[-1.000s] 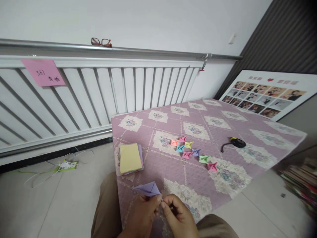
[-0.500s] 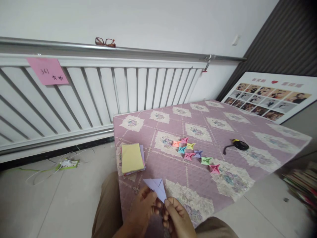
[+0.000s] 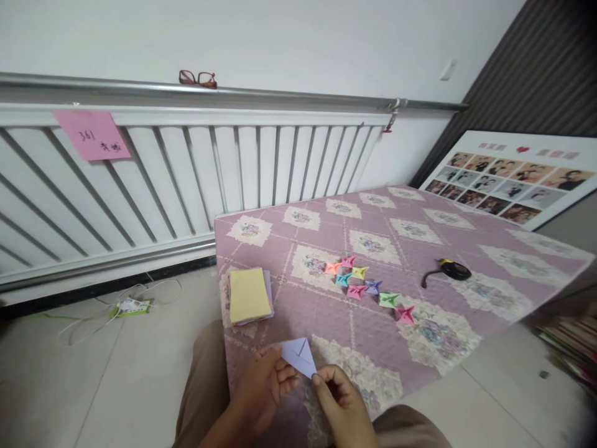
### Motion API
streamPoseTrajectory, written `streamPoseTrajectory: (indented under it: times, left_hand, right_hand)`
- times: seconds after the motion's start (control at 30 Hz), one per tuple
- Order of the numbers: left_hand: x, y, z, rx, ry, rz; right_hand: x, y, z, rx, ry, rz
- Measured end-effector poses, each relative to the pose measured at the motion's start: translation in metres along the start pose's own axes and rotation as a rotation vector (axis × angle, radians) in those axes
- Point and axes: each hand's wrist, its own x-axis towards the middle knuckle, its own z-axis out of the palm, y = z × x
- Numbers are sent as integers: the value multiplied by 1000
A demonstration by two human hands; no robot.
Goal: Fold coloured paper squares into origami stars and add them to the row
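Folded pieces [image 3: 357, 291]: 8 | paper stack [image 3: 250, 297]: 1 | lilac paper [image 3: 298, 355]: 1, between hands, over tablecloth [image 3: 303, 311] | right hand [image 3: 344, 398]: pinching its near corner | left hand [image 3: 267, 387]: fingers curled at its left end, grip unclear

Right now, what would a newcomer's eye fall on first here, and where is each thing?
Probably the brightly coloured folded papers, clustered near the middle of the purple floral tablecloth. Next comes the lavender folded paper, low in the picture, one corner pinched by the right hand. The pink handwritten note also stands out, at left on the white radiator.
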Motion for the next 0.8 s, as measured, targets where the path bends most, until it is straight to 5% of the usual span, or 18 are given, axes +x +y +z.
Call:
streamPoseTrajectory:
  times: [0.2,0.33,0.8]
  left_hand:
    - [1,-8,4,-30,0,20]
    - [-1,-12,7,-37,-12,-1]
    - [-3,-20,4,78,-119,40]
  right_hand:
    - [8,-1,-14,-501,98,-558]
    - [7,-7,-15,-666,11,-776]
    - [6,-13,-15,-569,-103,-621]
